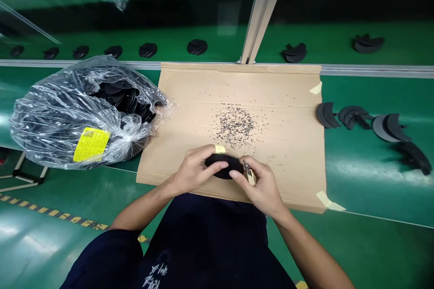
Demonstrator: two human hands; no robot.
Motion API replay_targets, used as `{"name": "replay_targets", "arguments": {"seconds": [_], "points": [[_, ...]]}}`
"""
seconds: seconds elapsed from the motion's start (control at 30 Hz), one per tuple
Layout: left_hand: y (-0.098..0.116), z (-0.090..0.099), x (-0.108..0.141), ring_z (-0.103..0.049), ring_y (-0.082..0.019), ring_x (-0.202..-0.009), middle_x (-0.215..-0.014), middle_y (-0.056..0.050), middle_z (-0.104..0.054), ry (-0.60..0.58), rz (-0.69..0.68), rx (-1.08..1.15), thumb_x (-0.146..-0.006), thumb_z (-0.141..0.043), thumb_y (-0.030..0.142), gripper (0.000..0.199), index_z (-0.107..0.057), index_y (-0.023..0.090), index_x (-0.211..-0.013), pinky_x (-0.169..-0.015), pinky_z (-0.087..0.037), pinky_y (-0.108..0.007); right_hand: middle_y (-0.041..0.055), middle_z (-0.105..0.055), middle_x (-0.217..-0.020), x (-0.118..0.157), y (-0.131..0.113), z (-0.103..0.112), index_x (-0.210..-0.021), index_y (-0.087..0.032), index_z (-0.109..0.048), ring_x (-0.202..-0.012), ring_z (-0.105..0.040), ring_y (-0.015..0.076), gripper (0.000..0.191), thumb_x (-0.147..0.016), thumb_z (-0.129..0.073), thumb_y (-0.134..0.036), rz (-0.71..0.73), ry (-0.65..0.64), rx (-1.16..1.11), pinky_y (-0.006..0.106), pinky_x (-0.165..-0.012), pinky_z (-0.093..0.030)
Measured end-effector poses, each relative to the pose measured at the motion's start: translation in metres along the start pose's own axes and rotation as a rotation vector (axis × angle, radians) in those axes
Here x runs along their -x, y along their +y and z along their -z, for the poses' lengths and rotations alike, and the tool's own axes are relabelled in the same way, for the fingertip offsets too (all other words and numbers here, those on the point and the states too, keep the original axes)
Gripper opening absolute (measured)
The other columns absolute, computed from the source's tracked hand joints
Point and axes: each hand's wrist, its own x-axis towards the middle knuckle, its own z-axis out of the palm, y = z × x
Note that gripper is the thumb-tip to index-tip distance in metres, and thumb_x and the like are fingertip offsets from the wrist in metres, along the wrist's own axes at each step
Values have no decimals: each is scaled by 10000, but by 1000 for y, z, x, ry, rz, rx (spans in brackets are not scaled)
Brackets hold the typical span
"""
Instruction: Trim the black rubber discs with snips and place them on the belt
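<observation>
A flat black oval part (224, 166) is held between both hands above the front of a brown cardboard sheet (190, 117). My left hand (196, 167) grips its left end, thumb on top, with a pale yellow wrap on one fingertip. My right hand (261, 183) pinches the right end and also holds a small tool (249, 174) with metal jaws and a pale handle, partly hidden by the fingers. Beyond the hands, many tiny black bits (235, 124) lie scattered over the cardboard.
At the left, a clear plastic bag (57, 113) of black parts bears a yellow label (91, 144). Curved black parts (391, 127) lie on the green table at the right. Several more stand along the far strip behind a metal rail (373, 71). An upright post (264, 13) rises behind the cardboard.
</observation>
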Motion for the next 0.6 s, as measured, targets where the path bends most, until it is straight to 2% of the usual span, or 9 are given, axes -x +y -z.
{"name": "replay_targets", "arguments": {"seconds": [0.07,0.13,0.2,0.27,0.37,0.47,0.6], "points": [[3,1,0,-759,-152,-852,-949,-58,-786,0,-136,-64,-921,-698,252,253,-690,153,-1154,-801,-617,-234,10,-633,-746,-1,2,3,-887,-209,-617,-657,-570,157,105,-942,-633,-298,144,-3,95,287,-634,-464],[8,2,1,-767,-150,-873,-970,-61,-793,3,-194,-60,-904,-720,224,348,-655,148,-1238,-840,-627,-243,28,-658,-773,-1,5,6,-911,-205,-620,-686,-599,168,20,-922,-626,-190,320,9,181,308,-658,-472],[12,3,1,-768,-155,-908,-1015,-73,-795,3,-169,3,-883,-746,221,415,-637,146,-1277,-878,-627,-258,36,-667,-778,0,10,6,-944,-199,-619,-673,-602,168,104,-895,-603,-109,478,36,240,321,-652,-463],[16,4,1,-763,-160,-902,-1022,-82,-795,-17,-127,78,-860,-773,247,395,-672,149,-1230,-859,-627,-261,51,-685,-803,1,16,7,-982,-191,-620,-669,-608,170,160,-873,-587,-78,581,79,274,331,-642,-457],[20,6,-1,-747,-171,-890,-996,-95,-794,-64,-107,130,-859,-773,271,310,-727,155,-1143,-812,-618,-274,78,-709,-844,2,22,7,-1011,-181,-617,-692,-623,182,184,-866,-569,-80,668,103,276,340,-631,-466],[21,7,-2,-731,-182,-922,-1038,-114,-788,-103,-136,119,-925,-696,249,274,-718,163,-1184,-825,-610,-315,82,-713,-850,3,23,8,-1040,-186,-611,-705,-626,184,189,-881,-555,-100,689,107,269,344,-634,-480],[18,4,-1,-726,-176,-897,-1010,-117,-794,-63,-234,98,-954,-650,203,255,-709,149,-1196,-795,-607,-316,84,-710,-843,2,22,7,-1040,-182,-611,-691,-614,176,182,-880,-573,-105,683,124,276,337,-623,-477]]}}
